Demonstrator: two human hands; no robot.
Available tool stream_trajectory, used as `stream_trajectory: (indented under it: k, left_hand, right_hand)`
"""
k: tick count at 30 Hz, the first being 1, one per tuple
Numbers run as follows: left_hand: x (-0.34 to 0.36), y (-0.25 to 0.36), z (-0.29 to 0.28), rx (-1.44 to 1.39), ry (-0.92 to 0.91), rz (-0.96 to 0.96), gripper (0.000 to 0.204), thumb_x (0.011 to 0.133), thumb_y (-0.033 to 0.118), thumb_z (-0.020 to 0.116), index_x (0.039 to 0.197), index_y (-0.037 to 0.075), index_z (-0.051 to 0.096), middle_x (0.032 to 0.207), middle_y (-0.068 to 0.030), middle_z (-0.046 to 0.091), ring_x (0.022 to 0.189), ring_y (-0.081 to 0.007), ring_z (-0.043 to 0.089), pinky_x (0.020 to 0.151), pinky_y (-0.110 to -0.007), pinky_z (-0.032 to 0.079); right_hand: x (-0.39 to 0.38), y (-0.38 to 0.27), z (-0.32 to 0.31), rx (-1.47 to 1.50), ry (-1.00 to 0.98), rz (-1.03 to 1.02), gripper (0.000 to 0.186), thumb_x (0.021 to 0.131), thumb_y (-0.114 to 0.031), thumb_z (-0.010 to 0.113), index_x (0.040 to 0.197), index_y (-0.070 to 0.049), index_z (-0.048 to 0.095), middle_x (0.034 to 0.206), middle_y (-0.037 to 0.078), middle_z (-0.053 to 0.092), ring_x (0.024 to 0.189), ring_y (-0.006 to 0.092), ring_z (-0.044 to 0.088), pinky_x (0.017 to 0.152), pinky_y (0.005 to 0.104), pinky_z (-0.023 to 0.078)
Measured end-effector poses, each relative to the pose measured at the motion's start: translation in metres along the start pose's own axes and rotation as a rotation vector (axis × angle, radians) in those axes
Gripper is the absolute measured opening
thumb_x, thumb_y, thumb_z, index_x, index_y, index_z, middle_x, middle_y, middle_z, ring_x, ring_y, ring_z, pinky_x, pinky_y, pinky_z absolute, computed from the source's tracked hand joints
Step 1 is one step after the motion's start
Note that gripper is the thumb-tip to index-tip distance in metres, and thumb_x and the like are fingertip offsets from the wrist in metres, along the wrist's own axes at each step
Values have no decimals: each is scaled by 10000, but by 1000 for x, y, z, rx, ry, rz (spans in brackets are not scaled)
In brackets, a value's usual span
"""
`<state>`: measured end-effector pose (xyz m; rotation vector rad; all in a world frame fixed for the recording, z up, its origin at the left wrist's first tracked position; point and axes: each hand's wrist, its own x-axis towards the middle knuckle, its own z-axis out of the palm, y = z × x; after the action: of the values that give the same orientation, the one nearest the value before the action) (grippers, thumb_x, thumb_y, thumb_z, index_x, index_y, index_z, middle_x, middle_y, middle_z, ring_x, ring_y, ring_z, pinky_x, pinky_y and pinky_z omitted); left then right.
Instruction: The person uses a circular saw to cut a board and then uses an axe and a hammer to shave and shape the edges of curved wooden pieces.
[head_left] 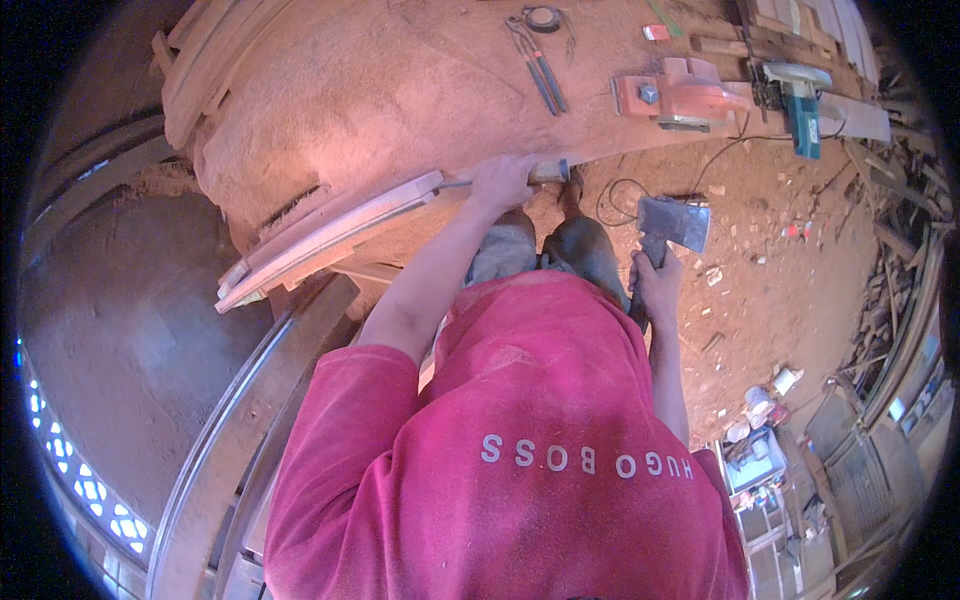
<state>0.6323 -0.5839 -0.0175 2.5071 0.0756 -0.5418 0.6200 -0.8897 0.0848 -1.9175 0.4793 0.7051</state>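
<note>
My left hand [503, 186] is closed round a chisel [548, 172]. The butt of its handle sticks out to the right, and its thin blade points left at the end of a long, slightly curved wooden piece [350, 225]. Whether the tip touches the wood or a slot in it I cannot tell. Lower on the right, beside my knee, my right hand [656, 282] grips a hatchet [674, 222] just below its head. The broad grey head is up, its flat blade facing right, and the handle runs down behind my wrist.
Across the dusty workbench [390, 90] lie long-handled pincers [537, 65], a tape-like round thing [543, 18], a red electric planer [682, 95] and a green power saw [803, 115]. A cable [700, 170] trails to the floor. Timber boards [225, 60] stand stacked left; wood scraps [890, 280] line the right.
</note>
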Motion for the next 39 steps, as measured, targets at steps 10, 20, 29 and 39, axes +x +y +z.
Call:
stream_trajectory:
  k: [10,20,29,39]
  left_hand:
    - [8,3,-14,-41,-95,-151,390,770,336,745,1106,166,641,956,-176,703,937,-381,670,806,-512,530]
    - [20,-5,-13,-38,2,-161,389,766,291,730,1113,154,620,992,-175,704,957,-384,668,801,-514,530]
    - [0,11,-20,14,-23,-83,359,756,280,748,1046,137,590,929,-168,703,921,-374,673,759,-514,526]
    - [2,-1,-7,16,-39,-77,349,735,207,712,1061,156,599,933,-164,704,913,-381,671,774,-514,524]
  right_hand:
    - [2,5,3,23,23,29,123,879,-91,638,928,-22,549,631,43,556,471,124,528,420,278,448]
    - [-3,-1,-1,193,71,67,170,888,-91,616,1028,-14,556,646,39,547,467,121,525,416,278,456]
    - [2,-19,-17,299,220,44,107,915,-103,593,986,-44,538,639,34,537,481,128,523,423,285,463]
    - [49,-38,89,33,-451,124,143,881,-132,640,930,-51,532,712,26,563,527,124,541,463,291,459]
